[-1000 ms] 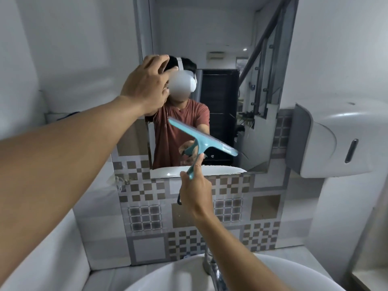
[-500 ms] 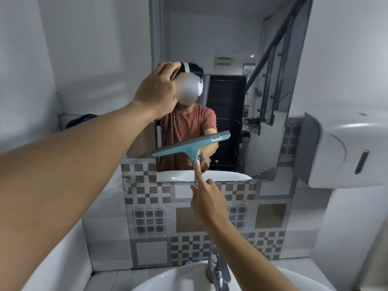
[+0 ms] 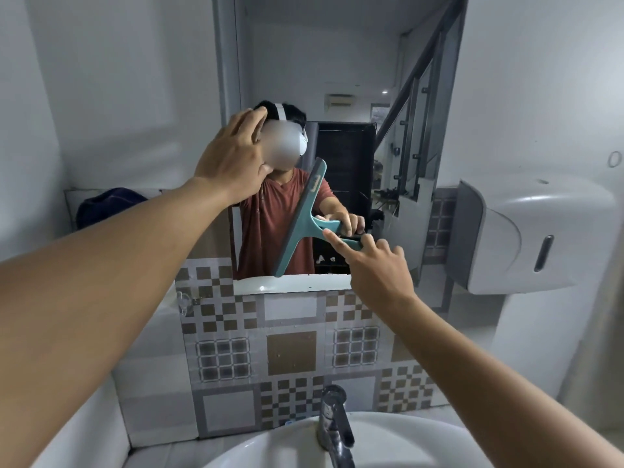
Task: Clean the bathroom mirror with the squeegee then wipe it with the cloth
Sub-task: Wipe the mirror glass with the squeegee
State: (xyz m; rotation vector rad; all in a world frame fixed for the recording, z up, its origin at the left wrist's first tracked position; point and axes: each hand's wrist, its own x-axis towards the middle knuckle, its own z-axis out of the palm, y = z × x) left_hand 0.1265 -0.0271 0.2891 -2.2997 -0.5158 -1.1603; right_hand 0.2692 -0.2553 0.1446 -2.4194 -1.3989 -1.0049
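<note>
The wall mirror (image 3: pixel 337 62) hangs above a patterned tile band. My right hand (image 3: pixel 378 265) is shut on the handle of a teal squeegee (image 3: pixel 300 221). Its blade stands nearly upright against the lower part of the glass, with the lower tip near the mirror's bottom edge. My left hand (image 3: pixel 233 163) rests flat on the mirror's left side, holding nothing. A dark blue cloth (image 3: pixel 108 204) lies bunched on the ledge at the left, away from both hands.
A white basin (image 3: pixel 405 444) with a chrome tap (image 3: pixel 336 423) sits directly below my arms. A grey and white dispenser (image 3: pixel 533 231) juts out from the right wall, close to the mirror's edge. Patterned tiles (image 3: pixel 290 352) cover the wall under the mirror.
My right hand has turned the squeegee from roughly level to nearly upright, with the handle now pointing right. My left hand stays on the glass.
</note>
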